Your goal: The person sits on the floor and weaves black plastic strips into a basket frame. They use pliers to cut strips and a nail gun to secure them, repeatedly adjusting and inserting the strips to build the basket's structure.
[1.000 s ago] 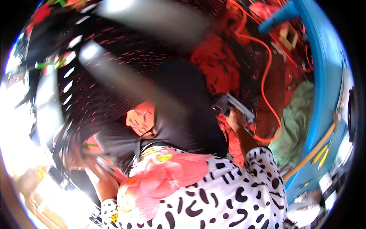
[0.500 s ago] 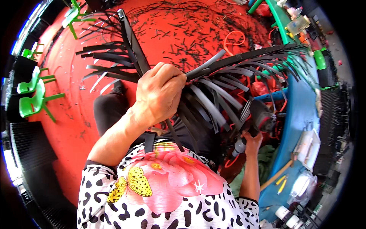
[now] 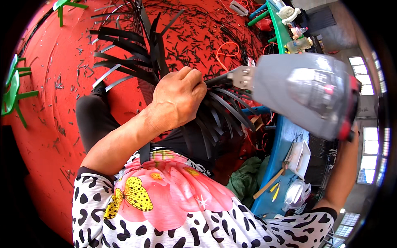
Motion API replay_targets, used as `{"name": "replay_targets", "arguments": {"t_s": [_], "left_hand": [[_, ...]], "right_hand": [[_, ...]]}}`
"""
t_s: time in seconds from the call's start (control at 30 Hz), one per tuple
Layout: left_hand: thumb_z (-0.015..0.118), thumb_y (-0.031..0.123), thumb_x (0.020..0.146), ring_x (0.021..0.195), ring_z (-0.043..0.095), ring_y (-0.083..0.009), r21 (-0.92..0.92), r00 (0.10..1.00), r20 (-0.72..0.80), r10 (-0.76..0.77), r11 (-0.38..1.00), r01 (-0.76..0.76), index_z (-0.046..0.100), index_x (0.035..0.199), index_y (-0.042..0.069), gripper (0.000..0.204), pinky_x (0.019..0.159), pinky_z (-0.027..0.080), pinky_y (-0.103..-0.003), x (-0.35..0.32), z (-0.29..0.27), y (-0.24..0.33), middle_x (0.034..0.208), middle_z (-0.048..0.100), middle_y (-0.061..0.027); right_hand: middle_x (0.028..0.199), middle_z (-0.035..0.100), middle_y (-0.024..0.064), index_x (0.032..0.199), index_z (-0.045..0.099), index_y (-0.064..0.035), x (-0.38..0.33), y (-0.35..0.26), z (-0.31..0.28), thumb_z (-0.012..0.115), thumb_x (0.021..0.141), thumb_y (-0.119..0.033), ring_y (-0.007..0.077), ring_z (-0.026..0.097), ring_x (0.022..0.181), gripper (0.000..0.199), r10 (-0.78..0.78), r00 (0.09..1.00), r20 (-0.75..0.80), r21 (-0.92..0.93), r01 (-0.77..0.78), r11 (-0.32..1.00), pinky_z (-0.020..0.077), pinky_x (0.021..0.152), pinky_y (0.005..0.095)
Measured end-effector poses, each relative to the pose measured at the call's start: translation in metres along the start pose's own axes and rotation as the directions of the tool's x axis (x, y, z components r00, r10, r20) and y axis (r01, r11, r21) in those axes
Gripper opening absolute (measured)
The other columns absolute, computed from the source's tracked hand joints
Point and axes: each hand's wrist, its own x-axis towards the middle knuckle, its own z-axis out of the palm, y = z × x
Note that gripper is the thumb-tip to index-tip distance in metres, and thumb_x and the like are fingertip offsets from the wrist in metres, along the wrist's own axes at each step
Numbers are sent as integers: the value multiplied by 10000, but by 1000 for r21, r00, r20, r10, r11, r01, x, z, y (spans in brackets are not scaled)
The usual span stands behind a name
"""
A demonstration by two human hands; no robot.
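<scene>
My left hand [image 3: 178, 97] is closed around the corner of a black frame with many flat black strips [image 3: 128, 45] fanning off its bars. One bar runs up and away, the other goes right, partly hidden. To the right, my right hand [image 3: 352, 142] is raised and grips a grey nail gun [image 3: 300, 89], whose body hides most of the fingers. Its metal nose [image 3: 242, 78] lies over the right-hand bar in this view; whether it touches the bar I cannot tell. The gun is slightly blurred.
Short black scraps litter the red floor [image 3: 74, 107]. An orange hose [image 3: 219, 53] curls beyond the frame. A blue bench [image 3: 258, 206] at right carries a hammer [image 3: 269, 182], yellow-handled pliers [image 3: 275, 192] and a white tray [image 3: 300, 159]. Green chairs [image 3: 16, 93] stand at left.
My right hand has lifted the nail gun from low beside the bench to up by the frame's right bar. The left hand keeps its hold; the view has shifted to the right.
</scene>
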Motion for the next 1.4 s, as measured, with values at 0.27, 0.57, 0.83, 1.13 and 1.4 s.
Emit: {"name": "replay_targets", "arguments": {"t_s": [0.27,0.57,0.83,1.13,1.4], "left_hand": [[638,17,598,647,526,-214,-4,1000,-7,-12,1000,12,586,741,0,153,502,433,-319,-1,-2,3,757,511,-77],[625,32,565,619,514,-206,-21,1000,-8,-17,1000,17,584,734,-11,178,488,422,-309,0,-3,2,744,504,-77],[601,74,562,631,496,-206,-37,1000,-16,-8,999,7,567,722,-5,181,497,423,-308,-1,-1,2,726,466,-75],[617,41,561,607,503,-210,-39,1000,5,-16,999,16,583,753,-15,203,489,424,-312,-1,-2,2,729,481,-76],[602,54,537,587,486,-206,-53,1000,-12,-9,999,8,583,752,-16,227,471,407,-309,0,-1,2,728,475,-79]], "right_hand": [[833,627,67,902,607,-3,67,-21,-6,730,629,-100,155,581,744,315,-146,981,131,-147,164,975,467,701,306],[832,640,65,906,608,-5,91,-25,-14,764,609,-101,146,589,740,349,-175,963,202,-177,212,961,473,705,302],[852,645,66,922,602,-4,101,-23,-6,796,590,-113,144,594,756,400,-198,962,189,-187,233,954,473,724,304],[839,633,65,915,600,-3,95,-11,-8,788,593,-162,148,589,737,406,-273,958,88,-237,286,928,470,712,305],[805,628,67,890,608,-1,98,-6,-9,769,602,-222,160,592,692,397,-236,961,143,-186,261,947,472,675,304]]}}
